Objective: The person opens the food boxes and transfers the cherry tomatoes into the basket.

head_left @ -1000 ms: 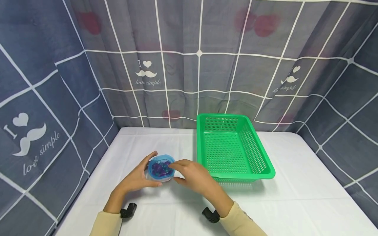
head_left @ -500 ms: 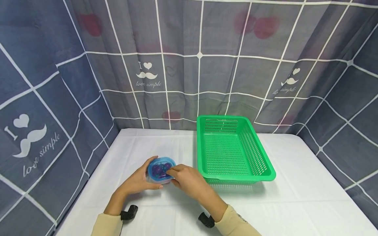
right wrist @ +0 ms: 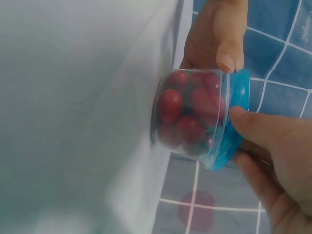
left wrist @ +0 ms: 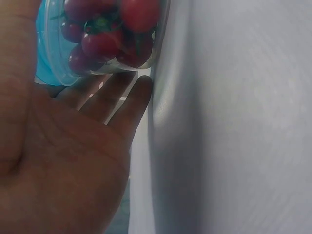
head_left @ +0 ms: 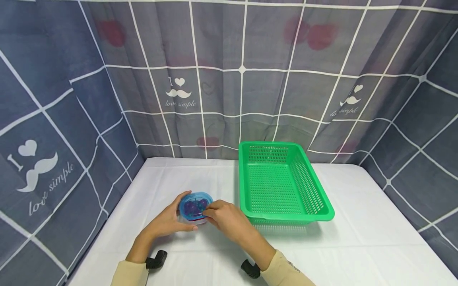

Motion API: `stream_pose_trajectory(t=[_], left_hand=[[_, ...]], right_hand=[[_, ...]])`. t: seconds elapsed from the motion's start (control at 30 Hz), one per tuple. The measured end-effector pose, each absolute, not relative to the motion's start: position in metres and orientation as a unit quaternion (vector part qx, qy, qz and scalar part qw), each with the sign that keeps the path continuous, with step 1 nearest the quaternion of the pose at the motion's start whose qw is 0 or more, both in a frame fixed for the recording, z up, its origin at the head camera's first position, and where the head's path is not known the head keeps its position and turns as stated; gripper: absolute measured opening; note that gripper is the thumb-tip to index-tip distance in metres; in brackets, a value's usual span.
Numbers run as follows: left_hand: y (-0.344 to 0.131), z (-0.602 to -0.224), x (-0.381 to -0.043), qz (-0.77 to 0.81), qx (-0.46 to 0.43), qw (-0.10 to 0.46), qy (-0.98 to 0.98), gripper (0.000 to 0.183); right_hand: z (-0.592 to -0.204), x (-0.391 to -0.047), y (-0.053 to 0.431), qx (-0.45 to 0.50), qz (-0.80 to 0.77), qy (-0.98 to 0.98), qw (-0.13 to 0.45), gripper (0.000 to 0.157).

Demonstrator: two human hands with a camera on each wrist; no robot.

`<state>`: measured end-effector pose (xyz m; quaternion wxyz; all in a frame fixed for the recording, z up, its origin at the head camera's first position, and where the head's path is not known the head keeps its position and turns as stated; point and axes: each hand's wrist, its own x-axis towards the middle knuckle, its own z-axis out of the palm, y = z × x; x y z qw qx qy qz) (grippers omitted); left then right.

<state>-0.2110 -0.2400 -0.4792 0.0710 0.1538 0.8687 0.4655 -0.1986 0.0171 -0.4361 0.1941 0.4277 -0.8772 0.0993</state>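
A small clear plastic container (right wrist: pixel 163 124) stands on the white table, with a translucent blue lid (head_left: pixel 195 196) over its top. Through its wall, red cherry tomatoes (right wrist: pixel 190 129) with green stems show in the right wrist view; under the blue lid they look purple from above. My left hand (head_left: pixel 165 221) holds the container from the left, thumb on the near side and fingers round the far side. At the lid's right edge, my right hand (head_left: pixel 229 221) pinches the rim between thumb and fingers.
A green perforated plastic basket (head_left: pixel 243 182) stands to the right of the hands, near the back of the white-clothed table (head_left: pixel 343 246). Grey-blue checked curtains (head_left: pixel 222 91) enclose the back and both sides. Each wrist wears a black camera mount (head_left: pixel 156 260).
My right hand has moved slightly left and down, its fingers closing from over the lid onto its right rim. My left hand keeps its hold on the container. The basket stays put.
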Motion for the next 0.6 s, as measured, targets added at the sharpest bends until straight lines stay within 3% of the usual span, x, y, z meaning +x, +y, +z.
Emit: stream_pose_trajectory(t=[0.6], left_hand=[[-0.2393,-0.4796,-0.211,0.461,0.164,0.064,0.87,0.12]], right_hand=[[-0.4384,-0.2004,0.024,0.461,0.136,-0.838,0.258,0.011]])
